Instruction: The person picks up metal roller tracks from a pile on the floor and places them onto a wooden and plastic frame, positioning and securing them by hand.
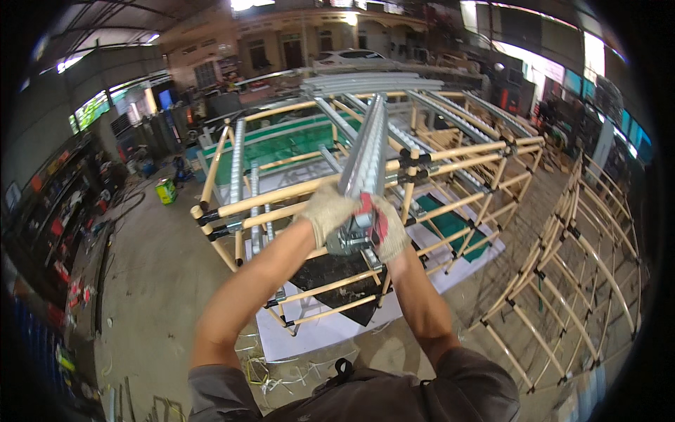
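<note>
A metal roller track with a row of pale rollers points away from me above a rack of cream pipes with black joints. My left hand, in a cream knitted glove, is closed on the left side of the track near its close end. On the right side of that end, my right hand also grips it; its glove shows red patches. A metal bracket sits at the track's near end, partly hidden by my hands. More roller tracks are mounted across the rack.
A second cream-pipe frame stands at right. Beneath the rack lie white sheeting and green sheeting. Grey metal rails are stacked beyond it. Loose strapping litters the floor near me. A yellow-green can stands at left.
</note>
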Demonstrator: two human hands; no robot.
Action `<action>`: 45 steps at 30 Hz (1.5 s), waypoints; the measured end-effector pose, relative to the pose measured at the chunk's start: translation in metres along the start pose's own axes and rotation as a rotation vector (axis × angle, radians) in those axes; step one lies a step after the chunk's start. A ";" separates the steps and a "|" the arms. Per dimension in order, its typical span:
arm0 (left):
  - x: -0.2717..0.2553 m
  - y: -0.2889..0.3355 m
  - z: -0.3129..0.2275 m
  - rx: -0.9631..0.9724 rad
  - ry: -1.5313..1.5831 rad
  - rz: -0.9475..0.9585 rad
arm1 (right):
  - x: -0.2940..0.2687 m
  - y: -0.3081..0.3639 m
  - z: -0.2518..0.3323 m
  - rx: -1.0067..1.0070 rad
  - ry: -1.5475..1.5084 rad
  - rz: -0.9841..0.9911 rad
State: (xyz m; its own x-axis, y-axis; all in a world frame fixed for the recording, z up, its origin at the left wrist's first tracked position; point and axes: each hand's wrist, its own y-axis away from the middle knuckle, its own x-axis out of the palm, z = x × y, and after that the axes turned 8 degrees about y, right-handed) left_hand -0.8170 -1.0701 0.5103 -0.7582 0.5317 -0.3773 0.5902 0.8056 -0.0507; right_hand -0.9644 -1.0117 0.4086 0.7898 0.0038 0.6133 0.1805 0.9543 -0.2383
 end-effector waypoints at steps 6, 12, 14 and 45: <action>-0.013 -0.056 -0.002 -0.044 -0.187 0.056 | -0.007 -0.055 -0.018 0.146 -0.249 -0.082; -0.032 -0.049 -0.019 0.152 -0.329 0.007 | -0.014 -0.062 -0.034 0.033 -0.184 -0.113; -0.043 -0.042 -0.025 0.252 -0.278 -0.068 | 0.014 -0.040 -0.015 0.001 -0.164 -0.046; 0.497 0.319 0.367 -0.404 -0.519 1.206 | 0.052 0.906 -0.278 0.416 0.197 -2.239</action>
State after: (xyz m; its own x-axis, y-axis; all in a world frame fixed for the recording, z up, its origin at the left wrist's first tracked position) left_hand -0.9039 -0.6450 -0.0325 0.4048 0.8643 -0.2987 0.6145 -0.0151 0.7888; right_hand -0.5968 -0.2297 0.0150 -0.3918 -0.7911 -0.4697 0.4899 -0.6115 0.6213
